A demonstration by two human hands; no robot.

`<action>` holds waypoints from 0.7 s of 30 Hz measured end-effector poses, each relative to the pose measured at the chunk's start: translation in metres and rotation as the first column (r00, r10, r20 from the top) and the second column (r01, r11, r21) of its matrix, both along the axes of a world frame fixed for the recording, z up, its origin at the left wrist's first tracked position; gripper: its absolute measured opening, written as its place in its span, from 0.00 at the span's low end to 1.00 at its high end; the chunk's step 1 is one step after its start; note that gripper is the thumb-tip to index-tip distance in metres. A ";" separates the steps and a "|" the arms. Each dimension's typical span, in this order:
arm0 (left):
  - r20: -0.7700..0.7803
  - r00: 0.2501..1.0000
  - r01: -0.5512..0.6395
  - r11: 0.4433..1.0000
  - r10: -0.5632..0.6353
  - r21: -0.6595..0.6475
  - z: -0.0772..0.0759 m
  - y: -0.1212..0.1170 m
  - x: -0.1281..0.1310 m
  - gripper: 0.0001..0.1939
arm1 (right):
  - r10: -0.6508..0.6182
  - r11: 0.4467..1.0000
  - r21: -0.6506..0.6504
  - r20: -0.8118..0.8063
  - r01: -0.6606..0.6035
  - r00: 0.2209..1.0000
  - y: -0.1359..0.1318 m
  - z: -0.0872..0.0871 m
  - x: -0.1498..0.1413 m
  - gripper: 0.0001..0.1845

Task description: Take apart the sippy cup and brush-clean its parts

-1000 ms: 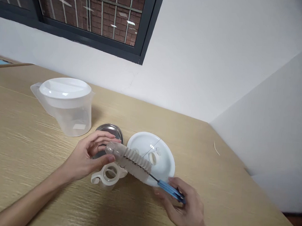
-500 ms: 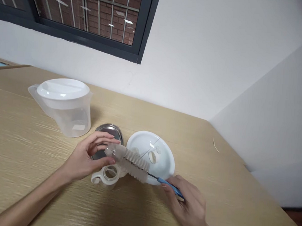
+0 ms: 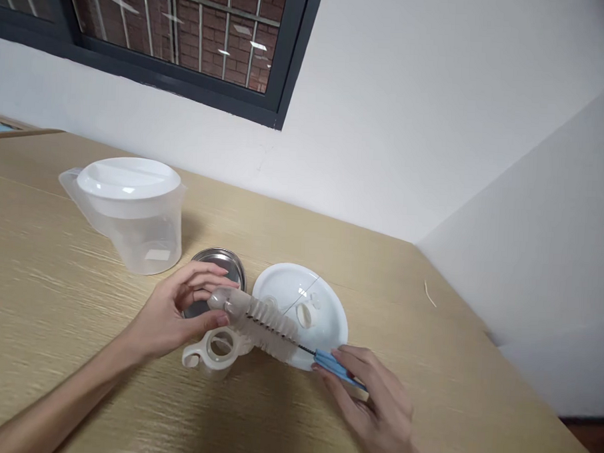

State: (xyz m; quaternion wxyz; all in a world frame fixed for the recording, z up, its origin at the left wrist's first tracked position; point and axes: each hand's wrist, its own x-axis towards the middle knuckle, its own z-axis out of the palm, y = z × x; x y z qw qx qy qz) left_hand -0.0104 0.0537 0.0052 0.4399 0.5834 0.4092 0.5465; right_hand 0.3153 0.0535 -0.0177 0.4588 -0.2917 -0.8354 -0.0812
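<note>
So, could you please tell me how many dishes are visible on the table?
2: a metal dish, partly covered by the left hand, and a white dish to its right. Others may be hidden.

Free tabletop between white bowl and pale strip; leftward, held brush, steel dish and pitcher in the way.

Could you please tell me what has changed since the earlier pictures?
The brush's blue handle has rolled slightly in the right hand. Nothing was taken up or let go. The left hand stays at the other end of the brush; pitcher and white bowl stayed put.
</note>
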 end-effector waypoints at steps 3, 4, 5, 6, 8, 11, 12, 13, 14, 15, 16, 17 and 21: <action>0.008 0.999 0.051 0.999 -0.051 0.009 0.000 -0.002 0.001 0.27 | 0.034 0.997 -0.075 -0.012 -0.035 0.999 0.002 -0.001 -0.003 0.05; 0.009 0.998 0.060 0.998 -0.060 0.010 0.000 -0.003 0.002 0.27 | 0.035 0.996 -0.084 -0.014 -0.036 0.999 0.003 -0.002 -0.004 0.05; 0.008 0.998 0.064 0.998 -0.064 0.014 0.000 -0.003 0.002 0.27 | 0.027 0.996 -0.088 -0.013 -0.028 1.000 0.002 -0.003 -0.004 0.06; 0.005 0.998 0.061 0.998 -0.061 0.021 0.000 -0.004 0.003 0.26 | 0.015 0.996 -0.091 -0.003 -0.016 1.000 0.002 -0.004 -0.004 0.06; -0.011 0.999 0.035 0.999 -0.035 0.033 0.000 -0.004 0.003 0.26 | -0.009 0.996 -0.092 0.033 0.012 0.999 0.000 -0.005 -0.005 0.04; -0.032 0.999 -0.024 0.999 0.025 0.034 -0.002 -0.002 0.002 0.23 | -0.031 0.996 -0.083 0.035 0.034 0.999 -0.003 -0.006 -0.005 0.09; -0.033 0.999 -0.039 0.999 0.040 0.030 -0.002 -0.002 0.001 0.24 | -0.022 0.997 -0.077 0.021 0.024 1.000 -0.003 -0.006 -0.005 0.12; -0.032 0.998 -0.049 0.998 0.050 0.028 -0.003 -0.001 0.001 0.24 | -0.005 0.998 -0.070 0.005 0.006 1.000 -0.004 -0.005 -0.006 0.13; -0.032 0.998 -0.052 0.998 0.052 0.027 -0.003 -0.001 0.001 0.24 | 0.019 0.998 -0.062 -0.005 -0.019 1.000 -0.004 -0.004 -0.006 0.14; -0.034 0.998 -0.048 0.998 0.049 0.027 -0.003 0.000 0.000 0.25 | 0.043 0.997 -0.057 -0.011 -0.044 0.999 -0.004 -0.003 -0.006 0.15; -0.036 0.998 -0.041 0.999 0.042 0.030 -0.003 0.000 0.000 0.26 | 0.059 0.997 -0.052 -0.016 -0.060 0.998 -0.004 -0.002 -0.006 0.16; -0.038 0.999 -0.032 0.999 0.033 0.034 -0.003 0.000 0.000 0.26 | 0.066 0.996 -0.051 -0.023 -0.067 0.998 -0.004 -0.001 -0.006 0.16; -0.051 0.999 0.007 0.999 -0.004 0.054 -0.004 -0.002 0.000 0.27 | 0.039 0.997 -0.061 -0.047 -0.042 0.998 -0.004 0.000 -0.004 0.13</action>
